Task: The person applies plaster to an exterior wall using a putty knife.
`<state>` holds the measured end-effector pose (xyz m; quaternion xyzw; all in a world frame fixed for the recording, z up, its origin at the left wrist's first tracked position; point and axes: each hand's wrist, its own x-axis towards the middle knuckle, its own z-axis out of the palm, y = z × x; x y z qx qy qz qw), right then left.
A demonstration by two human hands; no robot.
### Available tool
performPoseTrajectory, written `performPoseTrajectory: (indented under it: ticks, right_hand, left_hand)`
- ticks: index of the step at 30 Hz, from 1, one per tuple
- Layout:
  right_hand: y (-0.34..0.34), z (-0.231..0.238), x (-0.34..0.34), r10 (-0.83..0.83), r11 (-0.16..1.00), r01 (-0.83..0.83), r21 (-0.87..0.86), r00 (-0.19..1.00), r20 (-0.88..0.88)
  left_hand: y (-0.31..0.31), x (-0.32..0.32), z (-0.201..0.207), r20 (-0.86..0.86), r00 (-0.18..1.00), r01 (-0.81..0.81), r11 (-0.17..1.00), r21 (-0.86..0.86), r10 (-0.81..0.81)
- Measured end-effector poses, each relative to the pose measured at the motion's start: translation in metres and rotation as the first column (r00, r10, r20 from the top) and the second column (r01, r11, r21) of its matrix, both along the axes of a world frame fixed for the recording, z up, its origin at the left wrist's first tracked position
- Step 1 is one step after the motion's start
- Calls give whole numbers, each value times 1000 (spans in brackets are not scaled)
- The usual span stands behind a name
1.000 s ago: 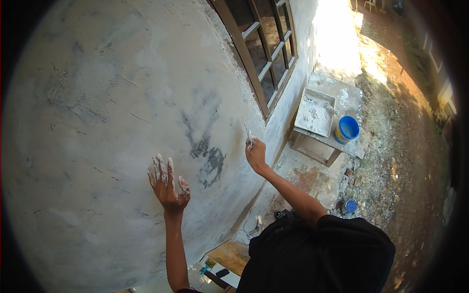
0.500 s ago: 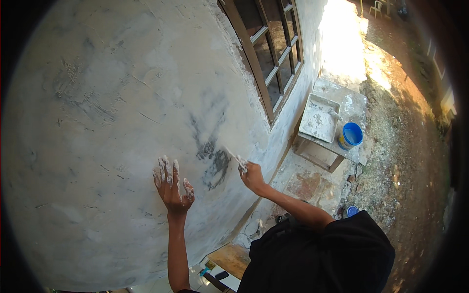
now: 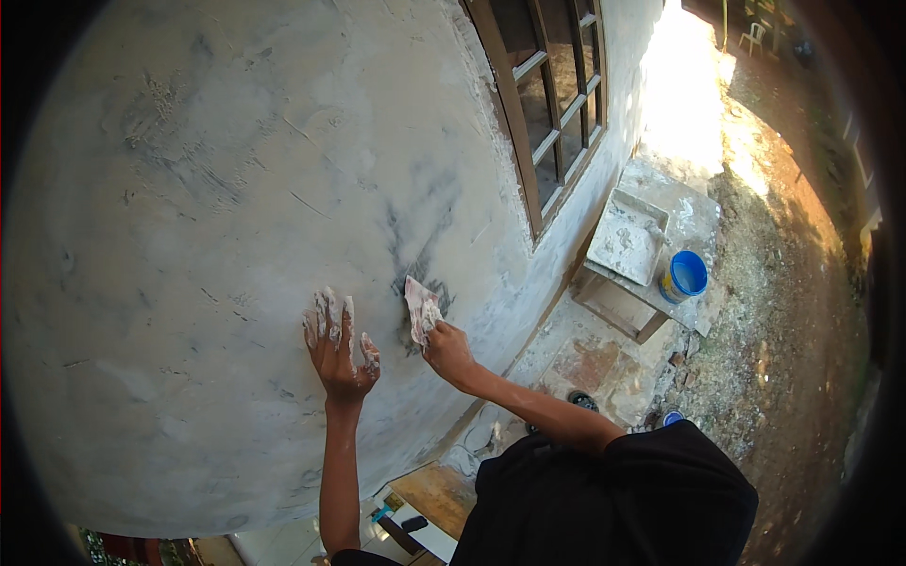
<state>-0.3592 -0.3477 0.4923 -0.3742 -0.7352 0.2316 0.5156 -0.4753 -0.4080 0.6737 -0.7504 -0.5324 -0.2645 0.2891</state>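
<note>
A pale wall with grey, rough patches fills the left and middle of the view. My left hand is up against it with fingers spread, the fingertips caked in white putty; whether the palm touches cannot be told. To its right, my right hand is closed around a putty knife, whose wide flat blade is smeared with white putty. The blade lies over a dark grey patch on the wall, and its handle is mostly hidden in my fist.
Beyond the window corner, a low table carries a putty-coated tray and a blue-rimmed bucket. Another blue container stands on the ground. A wooden surface is below, and a white chair stands far off.
My right hand has moved left and slightly down, and the putty knife has turned from edge-on to showing its blade face. My left hand stays nearly in place.
</note>
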Motion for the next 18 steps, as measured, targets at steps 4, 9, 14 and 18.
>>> performPoseTrajectory:
  ticks: [4,9,14,18]
  right_hand:
    - [5,5,49,-90,995,80,-64,981,-174]
    - [134,16,99,-540,837,512,-194,829,-142]
    - [134,-25,48,-451,886,432,-167,886,-103]
    - [17,-50,2,-99,980,85,-182,993,-68]
  left_hand:
    - [-4,-6,-2,-15,1000,1,999,-36,-1]
    - [-7,3,1,-4,1000,9,1000,-26,-9]
    - [-11,1,0,-3,1000,11,1000,-6,-11]
    - [-11,-4,-2,-17,1000,-18,1000,-23,17]
